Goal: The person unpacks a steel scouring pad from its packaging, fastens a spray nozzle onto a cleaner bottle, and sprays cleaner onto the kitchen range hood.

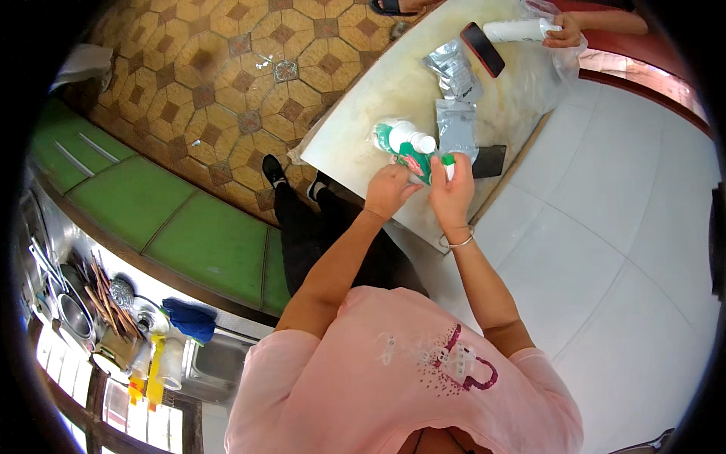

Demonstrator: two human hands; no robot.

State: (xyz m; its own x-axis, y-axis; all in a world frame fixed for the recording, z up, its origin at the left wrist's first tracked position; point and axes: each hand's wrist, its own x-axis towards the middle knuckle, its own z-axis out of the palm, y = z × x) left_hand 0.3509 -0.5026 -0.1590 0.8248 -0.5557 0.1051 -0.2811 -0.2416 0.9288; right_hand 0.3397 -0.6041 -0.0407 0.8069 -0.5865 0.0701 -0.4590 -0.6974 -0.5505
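Observation:
Over the near end of a white table, my left hand and my right hand hold a green and white plastic package with red print between them. A small white item with a green cap shows at my right fingers; whether it is part of the package I cannot tell. Just beyond my hands is a white plastic bottle with a white cap and green label. Silver foil pouches lie past it, and a dark flat object is right of my right hand.
A phone with a red edge lies farther up the table. Another person's hand holds a white cylindrical container near clear plastic. Green cabinets and a counter with a sink and utensils stand at the left.

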